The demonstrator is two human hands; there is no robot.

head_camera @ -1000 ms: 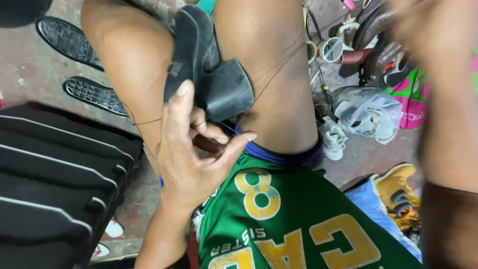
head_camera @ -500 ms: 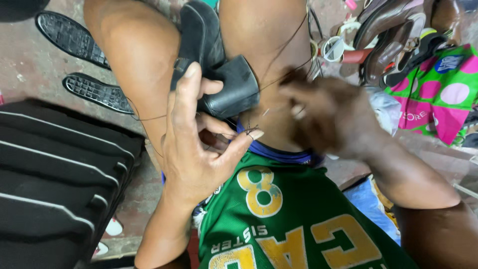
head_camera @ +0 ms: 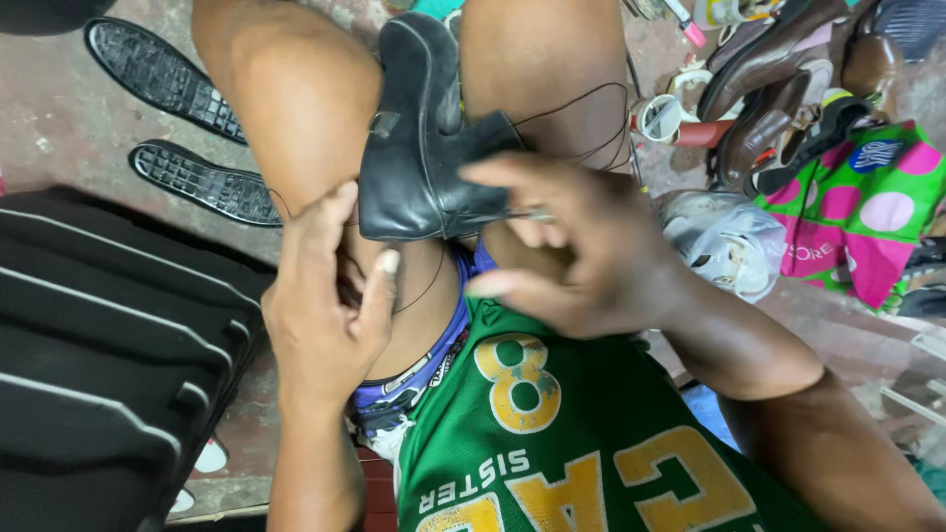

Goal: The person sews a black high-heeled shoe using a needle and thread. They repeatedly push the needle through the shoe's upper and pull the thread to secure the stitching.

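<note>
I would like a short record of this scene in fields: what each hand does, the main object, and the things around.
main object: black leather shoe, clamped between the person's knees, heel end toward the camera
left hand: on the thigh beside the shoe, fingers bent, holding nothing visible
right hand: at the heel of the shoe, fingers spread and blurred
thread: dark thread looped over the thigh
floor left: two black shoe soles
floor right: pile of shoes, plastic bag

The left hand (head_camera: 330,305) rests curled on the thigh while the right hand (head_camera: 567,246) hovers (fingers pinched together).
</note>
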